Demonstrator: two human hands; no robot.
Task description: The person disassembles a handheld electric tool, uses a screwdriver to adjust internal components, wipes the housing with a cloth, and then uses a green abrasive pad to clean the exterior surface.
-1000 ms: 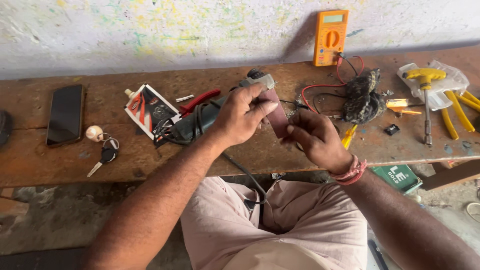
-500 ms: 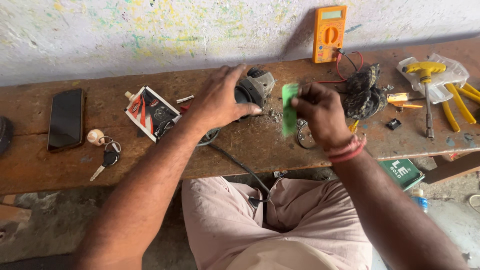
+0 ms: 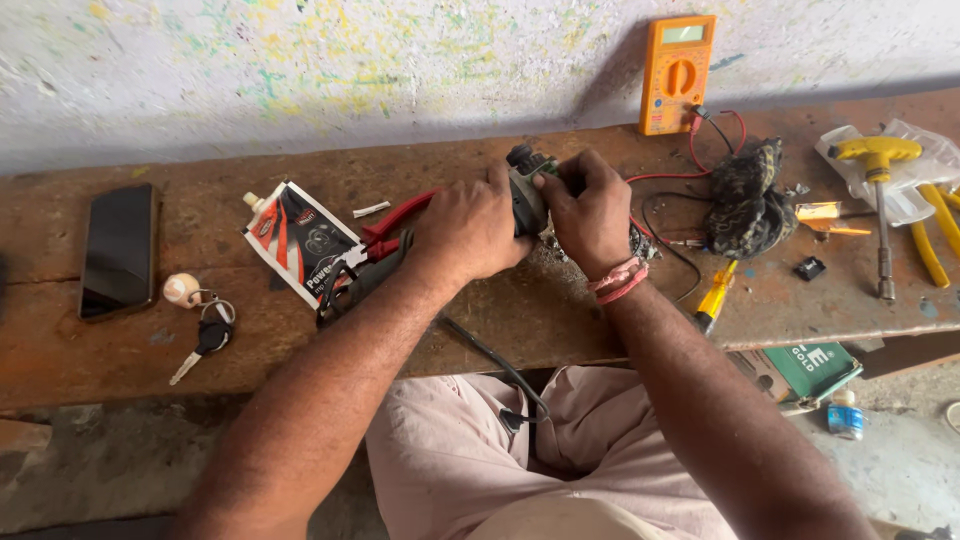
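Together, 2 hands, left hand and right hand, clamped around 1 small grey motor part, 1 orange multimeter, 1 phone nearby

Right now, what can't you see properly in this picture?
- Head view: most of the power tool is hidden under the left hand and right hand.
- Head view: the red-handled pliers' jaws are hidden behind the left hand.
- Head view: the yellow pliers are cut off by the right edge.
- Head view: the multimeter screen is too small to read.
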